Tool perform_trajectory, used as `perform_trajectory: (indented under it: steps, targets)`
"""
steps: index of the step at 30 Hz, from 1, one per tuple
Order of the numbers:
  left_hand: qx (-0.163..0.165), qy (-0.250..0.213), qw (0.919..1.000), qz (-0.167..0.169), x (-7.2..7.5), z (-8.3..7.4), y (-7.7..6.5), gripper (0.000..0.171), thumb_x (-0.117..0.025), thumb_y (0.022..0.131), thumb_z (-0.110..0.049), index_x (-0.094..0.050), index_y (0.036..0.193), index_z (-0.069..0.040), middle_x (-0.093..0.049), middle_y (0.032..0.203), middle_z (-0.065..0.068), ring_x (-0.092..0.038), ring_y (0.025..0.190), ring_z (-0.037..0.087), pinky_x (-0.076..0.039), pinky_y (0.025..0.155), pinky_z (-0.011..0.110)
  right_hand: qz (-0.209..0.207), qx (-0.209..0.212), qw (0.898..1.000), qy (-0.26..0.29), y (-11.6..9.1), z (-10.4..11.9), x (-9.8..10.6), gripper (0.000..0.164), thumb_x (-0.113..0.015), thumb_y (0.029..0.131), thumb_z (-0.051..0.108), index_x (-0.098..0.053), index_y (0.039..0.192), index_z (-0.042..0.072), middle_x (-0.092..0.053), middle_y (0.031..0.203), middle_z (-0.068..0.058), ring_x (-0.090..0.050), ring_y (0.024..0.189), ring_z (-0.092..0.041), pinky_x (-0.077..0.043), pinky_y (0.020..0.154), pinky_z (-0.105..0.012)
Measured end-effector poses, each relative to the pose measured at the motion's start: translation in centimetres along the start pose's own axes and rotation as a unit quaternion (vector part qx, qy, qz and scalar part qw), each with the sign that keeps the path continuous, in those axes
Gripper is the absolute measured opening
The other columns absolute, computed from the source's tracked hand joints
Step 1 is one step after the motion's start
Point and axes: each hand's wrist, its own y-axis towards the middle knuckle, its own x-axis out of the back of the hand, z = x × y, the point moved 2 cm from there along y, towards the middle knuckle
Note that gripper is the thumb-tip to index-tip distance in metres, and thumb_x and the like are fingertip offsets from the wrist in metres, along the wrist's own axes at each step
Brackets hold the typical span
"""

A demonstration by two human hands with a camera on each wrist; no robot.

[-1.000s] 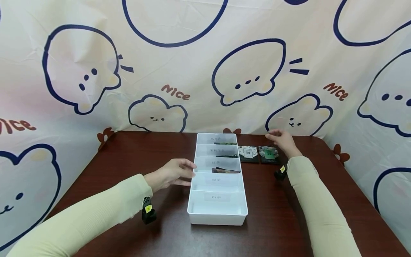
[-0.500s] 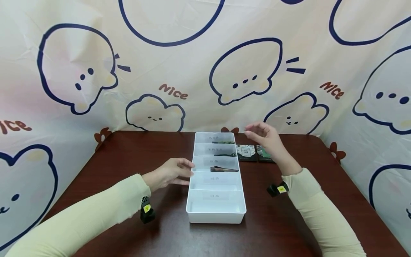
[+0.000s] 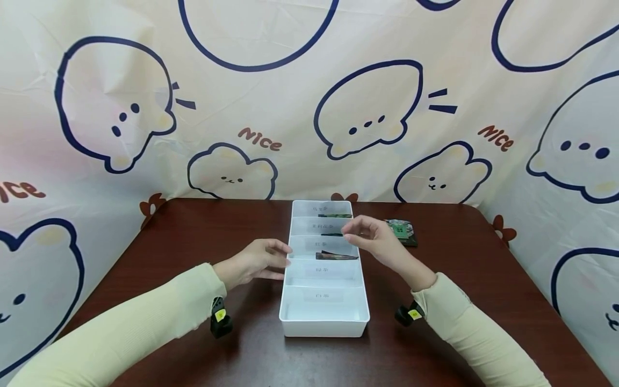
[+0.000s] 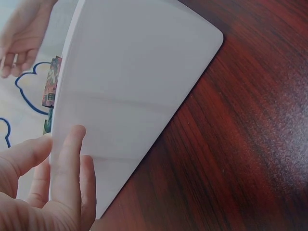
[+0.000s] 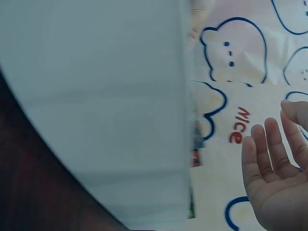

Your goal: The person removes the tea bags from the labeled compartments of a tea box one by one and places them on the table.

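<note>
A long white divided box [image 3: 325, 330] stands lengthwise on the table. Labels mark its compartments, and its three far ones each hold a dark tea-bag-like sachet; the plainest to see is the brown sachet [image 3: 336, 256]. My left hand [image 3: 256, 262] rests its loose fingers against the box's left side; the left wrist view shows fingers [image 4: 72, 159] along the outer wall. My right hand [image 3: 379, 244] hovers at the right rim beside the second and third far compartments. Its fingers are loosely bent, and the right wrist view shows nothing in them.
Behind my right hand a green and black square packet [image 3: 402, 231] lies on the brown table [image 3: 217, 226]. A cartoon-printed cloth [image 3: 290, 107] hangs along the back and both sides.
My right hand has swung left and nearer, from beyond the packets to the box's right rim. It now covers the place of the white and black packet. My left hand stays put.
</note>
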Motion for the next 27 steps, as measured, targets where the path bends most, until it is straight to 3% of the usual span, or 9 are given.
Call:
perform_trajectory:
  steps: [14, 27]
  targets:
    - [0.009, -0.002, 0.9999, -0.006, -0.1, 0.2, 0.2, 0.037, -0.067, 0.087, 0.002, -0.058, 0.122, -0.001, -0.06, 0.11, 0.017, -0.066, 0.093, 0.027, -0.059, 0.082, 0.044, 0.042, -0.085, 0.995, -0.042, 0.0, -2.8, -1.2, 0.026, -0.068, 0.091, 0.019, -0.065, 0.11, 0.002, -0.065, 0.109, -0.008, -0.062, 0.099, -0.021, -0.056, 0.09, -0.036]
    - [0.015, -0.005, 0.9999, -0.003, 0.0, 0.0, 0.1, 0.038, -0.068, 0.086, 0.001, -0.058, 0.123, -0.001, -0.059, 0.112, 0.017, -0.066, 0.094, 0.027, -0.059, 0.082, 0.044, 0.093, -0.051, 0.989, -0.106, 0.4, -2.9, -1.4, 0.017, -0.074, 0.085, 0.014, -0.068, 0.1, 0.01, -0.065, 0.098, -0.004, -0.061, 0.088, -0.019, -0.056, 0.078, -0.027]
